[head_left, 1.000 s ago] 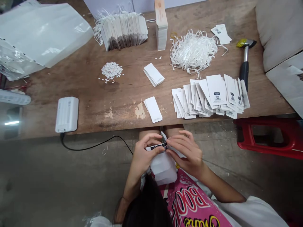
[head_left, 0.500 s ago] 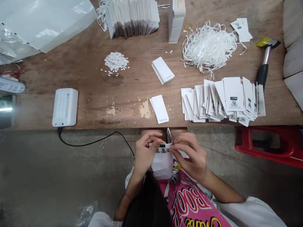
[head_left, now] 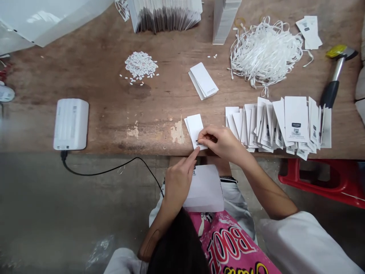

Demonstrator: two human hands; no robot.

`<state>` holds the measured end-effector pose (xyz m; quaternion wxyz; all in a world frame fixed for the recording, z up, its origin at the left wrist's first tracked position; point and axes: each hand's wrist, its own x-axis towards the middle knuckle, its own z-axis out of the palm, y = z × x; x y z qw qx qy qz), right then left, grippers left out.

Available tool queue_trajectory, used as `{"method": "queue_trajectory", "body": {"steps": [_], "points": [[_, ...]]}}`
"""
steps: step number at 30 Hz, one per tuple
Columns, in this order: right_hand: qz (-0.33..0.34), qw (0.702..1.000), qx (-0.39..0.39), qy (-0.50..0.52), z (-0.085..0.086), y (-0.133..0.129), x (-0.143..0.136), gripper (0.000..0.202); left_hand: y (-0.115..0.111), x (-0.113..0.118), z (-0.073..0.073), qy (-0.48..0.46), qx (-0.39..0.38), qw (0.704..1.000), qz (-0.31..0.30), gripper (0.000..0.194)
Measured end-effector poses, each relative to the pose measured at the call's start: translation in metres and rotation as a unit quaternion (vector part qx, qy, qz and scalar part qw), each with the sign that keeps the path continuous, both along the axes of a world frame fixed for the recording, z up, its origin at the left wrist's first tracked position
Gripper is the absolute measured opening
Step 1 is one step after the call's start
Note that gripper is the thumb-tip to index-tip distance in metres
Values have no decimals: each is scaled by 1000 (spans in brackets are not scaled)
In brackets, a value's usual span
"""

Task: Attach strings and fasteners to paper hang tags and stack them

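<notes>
My right hand [head_left: 218, 141] is closed in a pinch over the lower end of a small pile of white cards [head_left: 195, 125] at the table's front edge. A tiny dark piece, apparently a label, shows at its fingertips. The index finger of my left hand [head_left: 179, 177] stretches out and touches the cards' near edge. Its other fingers bend at the side of a white label sheet [head_left: 205, 188] above my lap, seemingly gripping it. Part of a black printed label shows beside those fingers. The thumb's hold is largely hidden.
Fanned printed cards [head_left: 296, 118] lie to the right, with a hammer [head_left: 336, 76] beyond. Behind are white strings [head_left: 266, 53], another card pile [head_left: 203, 80], small white pieces [head_left: 141, 65] and card stacks [head_left: 168, 15]. A corded power bank [head_left: 71, 123] sits left; a red stool [head_left: 322, 186] stands right.
My right hand has left the label sheet and moved up to the cards on the table. My left hand has also moved up, its index finger now at the cards. The view has shifted slightly.
</notes>
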<state>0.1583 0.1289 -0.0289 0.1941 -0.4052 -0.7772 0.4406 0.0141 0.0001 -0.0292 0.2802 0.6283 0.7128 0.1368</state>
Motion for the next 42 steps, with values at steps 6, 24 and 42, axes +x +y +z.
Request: {"method": "queue_trajectory", "body": {"steps": [6, 24, 42], "points": [[11, 999, 28, -12, 0, 1, -1, 9, -1, -4, -3, -6, 13, 1000, -3, 42], [-19, 968, 228, -104, 5, -22, 5, 21, 5, -1, 1, -1, -19, 1000, 3, 46], [-66, 892, 446, -16, 4, -47, 26, 24, -21, -8, -5, -116, -13, 977, 179, 64]]}}
